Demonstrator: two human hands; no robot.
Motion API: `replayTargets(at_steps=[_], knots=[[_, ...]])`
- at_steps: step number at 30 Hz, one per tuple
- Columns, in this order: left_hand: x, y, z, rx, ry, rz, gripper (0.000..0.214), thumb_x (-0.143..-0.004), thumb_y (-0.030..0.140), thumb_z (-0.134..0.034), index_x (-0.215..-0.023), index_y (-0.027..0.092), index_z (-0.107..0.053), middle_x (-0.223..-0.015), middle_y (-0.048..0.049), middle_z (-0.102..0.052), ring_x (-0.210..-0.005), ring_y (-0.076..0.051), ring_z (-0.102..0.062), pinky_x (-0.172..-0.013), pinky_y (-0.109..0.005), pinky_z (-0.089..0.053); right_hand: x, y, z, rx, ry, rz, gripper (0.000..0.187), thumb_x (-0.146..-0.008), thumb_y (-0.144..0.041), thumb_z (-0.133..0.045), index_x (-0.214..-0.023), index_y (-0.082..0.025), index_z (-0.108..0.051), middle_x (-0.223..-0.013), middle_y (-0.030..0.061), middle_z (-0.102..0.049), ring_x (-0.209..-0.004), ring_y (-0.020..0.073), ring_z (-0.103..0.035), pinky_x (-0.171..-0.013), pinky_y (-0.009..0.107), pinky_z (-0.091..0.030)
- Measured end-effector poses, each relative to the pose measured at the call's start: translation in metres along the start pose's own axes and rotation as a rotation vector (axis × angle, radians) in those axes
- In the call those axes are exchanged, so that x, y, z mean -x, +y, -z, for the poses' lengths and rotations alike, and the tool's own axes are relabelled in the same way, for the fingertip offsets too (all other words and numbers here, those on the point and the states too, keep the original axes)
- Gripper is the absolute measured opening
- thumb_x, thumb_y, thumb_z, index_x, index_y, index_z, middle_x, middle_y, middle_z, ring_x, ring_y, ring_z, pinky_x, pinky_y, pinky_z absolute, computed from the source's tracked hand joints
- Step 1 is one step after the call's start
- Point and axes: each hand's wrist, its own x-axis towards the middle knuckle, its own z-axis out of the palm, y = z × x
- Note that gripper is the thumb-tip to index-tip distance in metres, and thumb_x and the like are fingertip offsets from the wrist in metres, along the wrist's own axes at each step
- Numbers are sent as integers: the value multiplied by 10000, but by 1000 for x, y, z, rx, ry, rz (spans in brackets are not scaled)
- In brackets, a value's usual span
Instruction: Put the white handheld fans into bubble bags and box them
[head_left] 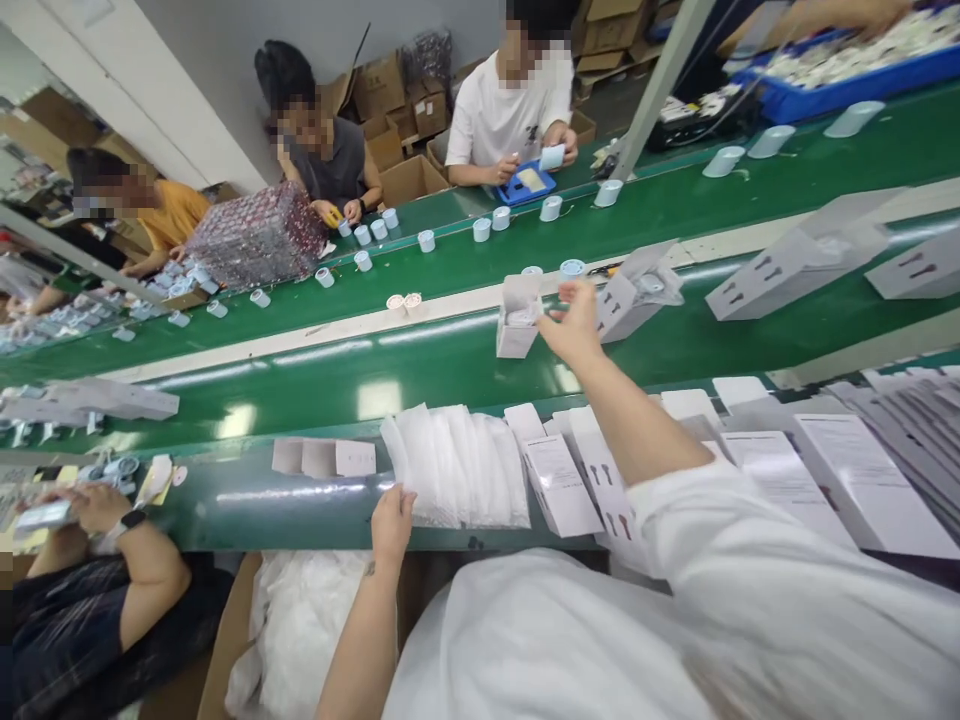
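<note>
My left hand (393,522) is closed at the near left corner of a row of overlapping white plastic bags (465,470), its fingers pinching the edge of the outermost bag. Over the green conveyor, my right hand (576,325) is stretched out with fingers apart. Its thumb side is beside the right edge of an open white box (517,325) standing upright on the belt; I cannot tell whether they touch. Something whitish shows inside that box. Just right of the hand, another open white box (637,295) leans with a clear-wrapped item at its mouth.
White boxes (562,485) stand at the bench's right, with flat cartons (892,450) beyond. A carton of white bags (307,620) sits below. Light-blue cups (426,240) line the far belt (450,265). Co-workers sit opposite; another person's hands (97,507) work at left.
</note>
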Motion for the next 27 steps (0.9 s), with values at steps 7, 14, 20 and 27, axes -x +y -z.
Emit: replayTargets(at_steps=[7, 14, 20, 27], knots=[[22, 5, 2, 149, -240, -65, 445, -689, 208, -733, -1123, 225, -639, -1220, -86, -626, -1182, -233, -549, -1052, -336, -396, 176, -76, -106, -61, -891, 295, 333, -880, -385, -497, -1156, -209, -551, -1206, 135, -579, -984, 251, -620, -808, 423, -554], [106, -111, 14, 288, 270, 701, 174, -852, 221, -508, -946, 177, -648, -903, -61, -690, -913, -186, -643, -886, -321, -490, 239, -49, -170, 538, -1137, 559, 416, -828, -364, -587, -1215, -214, -609, -1422, 178, -443, -1333, 447, -315, -948, 655, -370], [124, -214, 6, 225, 237, 1150, 346, -806, 267, -625, -1095, 85, -576, -1077, -161, -646, -1021, -256, -624, -904, -421, -470, 251, -68, -163, 483, -1011, 599, 388, -901, -431, -436, -1198, -257, -615, -1367, 136, -511, -1349, 391, -324, -958, 620, -385], [70, -258, -22, 269, 310, 1175, 420, -874, 430, -524, -1113, 86, -554, -1096, -201, -627, -1078, -291, -601, -871, -395, -464, 292, -99, -174, 226, -1162, 532, 321, -909, -385, -443, -1154, -325, -642, -1257, 87, -607, -1232, 303, -514, -1001, 524, -460]])
